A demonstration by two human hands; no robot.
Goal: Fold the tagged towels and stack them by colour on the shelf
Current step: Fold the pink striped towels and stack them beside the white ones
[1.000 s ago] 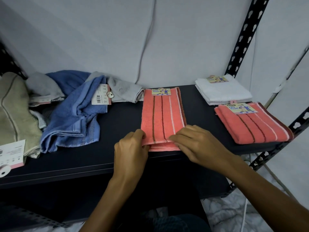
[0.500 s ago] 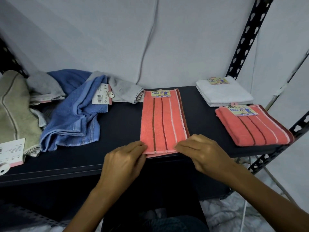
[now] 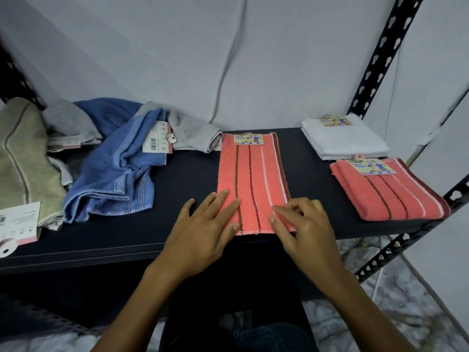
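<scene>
A coral towel with dark and white stripes (image 3: 251, 179) lies folded into a long strip in the middle of the black shelf (image 3: 182, 184), its paper tag at the far end. My left hand (image 3: 203, 224) lies flat on its near left corner, fingers straight. My right hand (image 3: 302, 224) has bent fingers at the near right corner, thumb on top, pinching the edge. A folded coral towel (image 3: 388, 196) sits at the right, with a folded white towel (image 3: 342, 138) behind it.
Unfolded towels are heaped at the left: a blue one (image 3: 114, 174) with a barcode tag, grey ones (image 3: 193, 133), and a beige one (image 3: 22, 153). A black perforated post (image 3: 380, 54) rises at the back right. The shelf's front edge runs just below my hands.
The towel's near edge has been laid down flat on the shelf. My left hand let go of it and spread flat on top; my right hand stays at the right corner.
</scene>
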